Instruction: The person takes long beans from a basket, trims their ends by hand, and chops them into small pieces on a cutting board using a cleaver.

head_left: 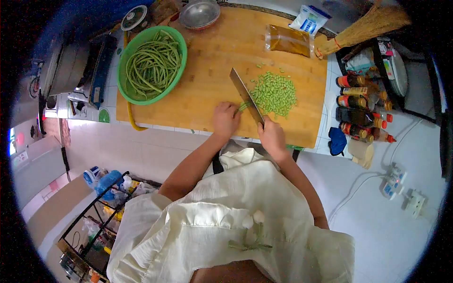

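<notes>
My right hand (272,137) is closed around the handle of a cleaver (246,94), whose broad blade points away from me over a wooden cutting board (207,70). Just left of the blade, my left hand (226,119) has its fingers closed on a small bunch of green beans (243,106), the cut ends showing at the fingertips. Right of the cleaver lies a pile of chopped green beans (276,93) in short pieces. Long whole beans (153,66) lie coiled in a green plastic basin (123,85) on the board's left side.
A metal bowl (199,14) sits at the board's back edge. A packet of brown contents (289,40), a white-and-blue bag (309,20) and a straw broom (365,30) are at the back right. Several sauce bottles (351,101) line the right side. A power strip (394,181) is at the lower right.
</notes>
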`<state>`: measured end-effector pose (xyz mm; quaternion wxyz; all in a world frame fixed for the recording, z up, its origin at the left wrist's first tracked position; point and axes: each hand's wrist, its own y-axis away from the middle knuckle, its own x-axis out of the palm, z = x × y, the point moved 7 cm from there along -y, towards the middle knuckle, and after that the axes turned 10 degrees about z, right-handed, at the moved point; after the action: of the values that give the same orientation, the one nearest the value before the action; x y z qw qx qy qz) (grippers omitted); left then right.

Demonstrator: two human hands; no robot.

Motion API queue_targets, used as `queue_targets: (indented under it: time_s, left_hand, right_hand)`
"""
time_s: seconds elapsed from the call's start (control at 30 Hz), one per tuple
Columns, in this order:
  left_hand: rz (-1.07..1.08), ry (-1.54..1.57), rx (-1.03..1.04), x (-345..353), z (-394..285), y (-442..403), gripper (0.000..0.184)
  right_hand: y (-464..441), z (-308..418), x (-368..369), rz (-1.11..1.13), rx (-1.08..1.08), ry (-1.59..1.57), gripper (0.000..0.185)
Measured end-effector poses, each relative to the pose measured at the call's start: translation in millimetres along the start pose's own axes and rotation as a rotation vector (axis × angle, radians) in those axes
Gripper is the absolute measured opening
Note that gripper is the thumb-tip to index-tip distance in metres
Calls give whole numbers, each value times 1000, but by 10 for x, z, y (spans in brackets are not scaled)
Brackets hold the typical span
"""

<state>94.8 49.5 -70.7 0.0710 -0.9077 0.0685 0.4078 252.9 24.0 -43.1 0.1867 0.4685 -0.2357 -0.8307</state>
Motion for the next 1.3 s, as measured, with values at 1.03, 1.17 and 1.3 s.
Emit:
queue_targets:
  time_s: [1.03,1.17,1.3]
  left_hand:
    - [-29,102,18,125,119,-43,12]
    - [-40,35,39,54,69,-21,12]
    - [-62,47,82,-1,-67,-97,13]
  right_hand:
    - [-198,135,119,-15,15,-7,20]
    - [-345,206,93,-23,16,-16,23]
    - [-290,24,-15,-121,73,-86,28]
